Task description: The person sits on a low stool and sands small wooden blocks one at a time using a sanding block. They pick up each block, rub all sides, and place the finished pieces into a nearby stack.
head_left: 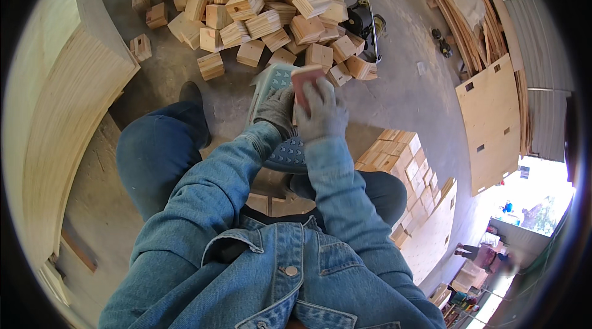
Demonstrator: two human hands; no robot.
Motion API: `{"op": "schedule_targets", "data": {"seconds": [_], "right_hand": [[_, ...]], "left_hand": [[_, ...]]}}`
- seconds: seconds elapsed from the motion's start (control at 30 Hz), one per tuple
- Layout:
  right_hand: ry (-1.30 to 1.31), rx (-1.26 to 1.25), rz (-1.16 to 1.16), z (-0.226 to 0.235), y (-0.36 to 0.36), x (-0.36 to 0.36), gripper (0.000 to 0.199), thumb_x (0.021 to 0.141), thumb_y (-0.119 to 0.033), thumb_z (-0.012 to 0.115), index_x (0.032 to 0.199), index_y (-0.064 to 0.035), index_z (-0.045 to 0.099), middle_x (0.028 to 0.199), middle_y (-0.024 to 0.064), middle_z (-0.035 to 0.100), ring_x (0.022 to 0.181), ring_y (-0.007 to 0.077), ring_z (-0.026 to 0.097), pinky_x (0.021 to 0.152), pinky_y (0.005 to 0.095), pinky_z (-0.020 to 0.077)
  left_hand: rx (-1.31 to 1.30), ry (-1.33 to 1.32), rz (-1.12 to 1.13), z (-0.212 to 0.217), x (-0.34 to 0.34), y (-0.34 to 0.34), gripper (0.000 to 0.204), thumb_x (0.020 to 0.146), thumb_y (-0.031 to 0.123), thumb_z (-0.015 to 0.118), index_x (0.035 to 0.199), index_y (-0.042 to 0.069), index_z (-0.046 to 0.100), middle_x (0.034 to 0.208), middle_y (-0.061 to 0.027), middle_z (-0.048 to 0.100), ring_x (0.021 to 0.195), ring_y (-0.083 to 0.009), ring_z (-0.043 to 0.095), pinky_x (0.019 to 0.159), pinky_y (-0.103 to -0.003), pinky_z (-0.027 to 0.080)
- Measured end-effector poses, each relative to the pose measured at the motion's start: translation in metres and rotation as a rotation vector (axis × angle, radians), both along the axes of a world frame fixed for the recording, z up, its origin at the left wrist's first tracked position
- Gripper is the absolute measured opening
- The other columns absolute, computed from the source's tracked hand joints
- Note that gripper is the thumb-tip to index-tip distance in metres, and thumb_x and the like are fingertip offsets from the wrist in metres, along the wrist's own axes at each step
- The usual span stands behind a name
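My right hand (325, 110), in a grey glove, grips a flat reddish-brown sanding block (306, 80) that is tilted up above a light-blue plastic stool (288, 155) between my knees. Close beside it, my gloved left hand (277, 110) is closed over the stool top, its fingers bent. Whatever lies under the left hand is mostly hidden. The stool has a raised pattern of small shapes. Beyond it lies a loose heap of wooden blocks (262, 24), some with a small hole in one face.
A black power tool (361, 20) with a metal bar sits right of the heap. Stacked wooden blocks (410, 172) stand by my right knee. Tall plywood sheets (80, 76) rise at left; a slotted panel (490, 122) leans at right. Another person (481, 255) is far right.
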State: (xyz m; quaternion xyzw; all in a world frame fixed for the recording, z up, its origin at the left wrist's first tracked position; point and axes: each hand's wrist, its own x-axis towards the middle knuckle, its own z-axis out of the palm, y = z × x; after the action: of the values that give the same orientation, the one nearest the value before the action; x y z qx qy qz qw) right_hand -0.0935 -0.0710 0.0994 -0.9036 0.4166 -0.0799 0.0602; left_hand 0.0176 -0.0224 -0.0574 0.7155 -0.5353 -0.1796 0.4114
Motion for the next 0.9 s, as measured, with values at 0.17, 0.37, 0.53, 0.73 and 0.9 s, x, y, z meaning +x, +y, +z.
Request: {"op": "schedule_targets", "data": {"seconds": [0.17, 0.37, 0.53, 0.73, 0.9], "right_hand": [[0.11, -0.005, -0.037, -0.002, -0.047, 0.03, 0.058, 0.088, -0.042, 0.074, 0.144, -0.0276, 0.062, 0.154, 0.0041, 0.052, 0.122, 0.0423, 0.058, 0.102, 0.0512, 0.0496], [0.005, -0.022, 0.043, 0.003, 0.021, -0.018, 0.061, 0.086, -0.04, 0.076, 0.143, -0.0209, 0.066, 0.154, 0.012, 0.053, 0.131, 0.0407, 0.055, 0.108, 0.0524, 0.0455], [-0.058, -0.028, 0.123, -0.001, 0.073, -0.066, 0.06, 0.081, -0.036, 0.08, 0.138, -0.0218, 0.069, 0.152, 0.0104, 0.054, 0.123, 0.0408, 0.057, 0.105, 0.0548, 0.0459], [-0.09, -0.06, 0.142, 0.005, 0.055, -0.024, 0.058, 0.082, -0.036, 0.078, 0.138, -0.025, 0.068, 0.153, 0.0056, 0.053, 0.121, 0.041, 0.058, 0.101, 0.0556, 0.0478], [0.045, 0.014, -0.042, 0.008, -0.014, 0.017, 0.057, 0.085, -0.039, 0.075, 0.14, -0.0261, 0.066, 0.153, 0.0044, 0.052, 0.123, 0.0407, 0.057, 0.103, 0.0553, 0.0472]], "left_hand": [[0.108, 0.008, 0.006, 0.028, 0.0, 0.006, 0.086, 0.076, 0.044, 0.084, 0.148, 0.015, 0.045, 0.145, -0.0143, 0.053, 0.138, -0.0381, 0.047, 0.12, -0.047, 0.035], [0.241, 0.098, -0.092, 0.035, 0.009, 0.007, 0.088, 0.081, 0.046, 0.078, 0.155, 0.019, 0.04, 0.16, -0.0119, 0.044, 0.151, -0.0334, 0.037, 0.131, -0.045, 0.018], [0.166, 0.24, -0.084, 0.035, 0.007, 0.008, 0.081, 0.083, 0.045, 0.077, 0.151, 0.018, 0.044, 0.158, -0.0138, 0.047, 0.151, -0.0331, 0.039, 0.13, -0.045, 0.021], [-0.083, 0.689, -0.078, -0.029, 0.011, 0.003, 0.076, 0.083, 0.047, 0.074, 0.149, 0.018, 0.046, 0.15, -0.0119, 0.051, 0.144, -0.0321, 0.045, 0.127, -0.044, 0.026], [0.128, 0.011, -0.054, 0.02, -0.004, -0.002, 0.072, 0.079, 0.048, 0.076, 0.139, 0.019, 0.053, 0.139, -0.0145, 0.056, 0.138, -0.0339, 0.049, 0.124, -0.047, 0.031]]}}
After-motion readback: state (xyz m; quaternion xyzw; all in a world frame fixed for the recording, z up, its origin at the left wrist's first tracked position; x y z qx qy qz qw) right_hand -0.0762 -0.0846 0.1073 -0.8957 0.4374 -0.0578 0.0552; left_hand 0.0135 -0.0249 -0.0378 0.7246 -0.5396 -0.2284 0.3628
